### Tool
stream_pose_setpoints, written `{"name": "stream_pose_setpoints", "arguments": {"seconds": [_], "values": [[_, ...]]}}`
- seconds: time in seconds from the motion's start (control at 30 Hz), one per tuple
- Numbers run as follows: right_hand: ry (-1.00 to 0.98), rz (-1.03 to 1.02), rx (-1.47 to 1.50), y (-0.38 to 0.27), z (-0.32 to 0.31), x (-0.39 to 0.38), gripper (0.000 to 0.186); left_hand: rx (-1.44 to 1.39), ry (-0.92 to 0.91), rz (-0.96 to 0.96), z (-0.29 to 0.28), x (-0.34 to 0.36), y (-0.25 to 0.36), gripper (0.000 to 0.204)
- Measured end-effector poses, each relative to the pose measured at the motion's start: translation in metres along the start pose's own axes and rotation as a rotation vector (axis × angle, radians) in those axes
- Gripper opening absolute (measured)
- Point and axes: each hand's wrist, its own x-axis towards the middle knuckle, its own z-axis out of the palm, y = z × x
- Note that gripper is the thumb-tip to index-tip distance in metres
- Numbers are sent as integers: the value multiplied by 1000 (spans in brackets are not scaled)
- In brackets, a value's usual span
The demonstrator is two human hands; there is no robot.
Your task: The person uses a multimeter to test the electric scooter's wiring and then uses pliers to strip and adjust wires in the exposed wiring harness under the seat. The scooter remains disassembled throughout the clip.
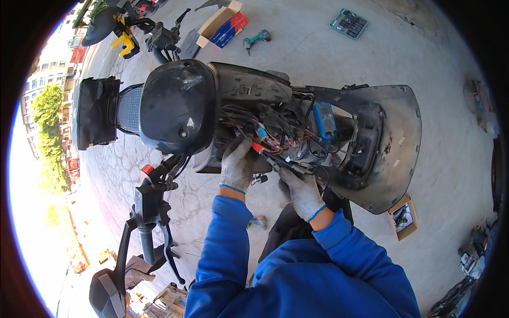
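A scooter body (177,106) lies open in front of me, with bundled wires (275,130) and a small blue connector (261,132) exposed. My gloved left hand (237,163) has its fingers closed at the wires beside a red piece (258,148); what it pinches is too small to make out. My gloved right hand (299,192) is curled at the dark cables (278,159) below, its fingertips partly hidden, so its grip is unclear. A blue meter-like device (325,121) rests among the cables at the right, beside a large scuffed plastic panel (400,143).
Handlebars with levers (146,212) stand at lower left. On the concrete floor (435,175) are a green drill (257,40), an open box (222,26), a tool case (348,24) and a small carton (403,220). More parts (472,254) lie along the right edge.
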Motion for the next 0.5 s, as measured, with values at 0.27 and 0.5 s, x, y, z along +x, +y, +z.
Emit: {"name": "stream_pose_setpoints", "arguments": {"seconds": [0.27, 0.5], "values": [[-58, 119, 42, 5, -9, 5, 23, -5, -42, -9, -1, 9, 9, 31], [-33, 235, 172, 19, -14, 15, 18, 91, -13, 74, -13, 20, 1, 29]]}}
